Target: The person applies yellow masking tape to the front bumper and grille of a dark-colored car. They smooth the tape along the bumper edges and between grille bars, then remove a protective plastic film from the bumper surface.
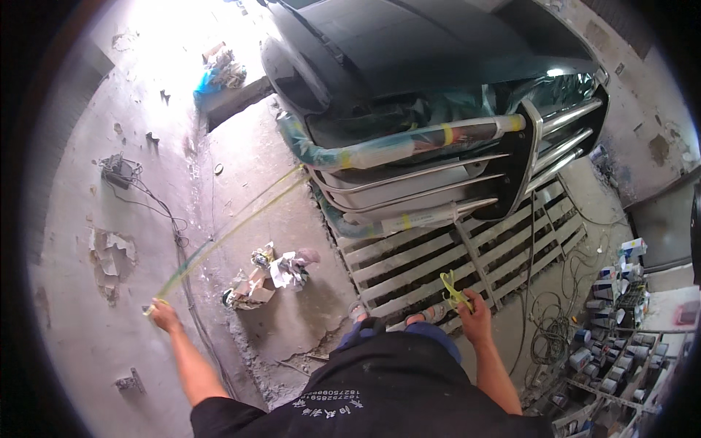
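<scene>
A yellow masking tape strip [182, 271] is stretched from the left corner of the bull bar [522, 168] to the left hand [166, 317], its end pinched between closed fingers. A tangled tape wad [454, 292] is gripped in the right hand [477, 318]. Both are probably light, limp and clingy, best held by an end. Crumpled paper [288, 270] is strewn beside the strip; footing is likely complicated by the slatted floor grate [412, 255].

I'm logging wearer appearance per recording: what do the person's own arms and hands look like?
The left hand and right hand are bare, without gloves. Both forearms are uncovered, with no watch or bracelet to be seen. A loose black sleeve covers the left upper arm, matching the black shirt with its pale printing.
</scene>
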Tool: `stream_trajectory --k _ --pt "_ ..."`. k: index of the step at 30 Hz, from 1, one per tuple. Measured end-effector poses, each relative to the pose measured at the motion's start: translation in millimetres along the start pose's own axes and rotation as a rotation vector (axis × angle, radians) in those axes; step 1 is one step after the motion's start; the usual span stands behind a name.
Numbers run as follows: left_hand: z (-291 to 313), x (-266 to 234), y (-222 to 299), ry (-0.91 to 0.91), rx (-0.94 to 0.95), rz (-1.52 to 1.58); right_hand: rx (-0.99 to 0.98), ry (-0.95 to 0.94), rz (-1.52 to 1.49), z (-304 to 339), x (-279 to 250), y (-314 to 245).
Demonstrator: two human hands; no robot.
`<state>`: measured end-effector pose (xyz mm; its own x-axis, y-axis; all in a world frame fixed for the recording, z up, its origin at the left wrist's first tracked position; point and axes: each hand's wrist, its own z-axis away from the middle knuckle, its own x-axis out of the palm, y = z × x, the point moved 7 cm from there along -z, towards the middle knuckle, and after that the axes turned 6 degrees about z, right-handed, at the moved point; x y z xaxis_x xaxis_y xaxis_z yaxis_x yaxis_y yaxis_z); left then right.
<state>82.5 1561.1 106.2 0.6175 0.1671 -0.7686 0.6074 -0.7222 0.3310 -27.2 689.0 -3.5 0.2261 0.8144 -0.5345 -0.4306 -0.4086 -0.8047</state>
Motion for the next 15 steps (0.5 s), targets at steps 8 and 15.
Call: stream_trajectory --k 8,15 --pt "-176 -42 -162 0.009 -0.147 -0.153 -0.106 0.102 0.081 48 85 -27" --pt "99 8 51 -0.970 0.549 0.333 -0.436 -0.329 0.220 57 172 -185"
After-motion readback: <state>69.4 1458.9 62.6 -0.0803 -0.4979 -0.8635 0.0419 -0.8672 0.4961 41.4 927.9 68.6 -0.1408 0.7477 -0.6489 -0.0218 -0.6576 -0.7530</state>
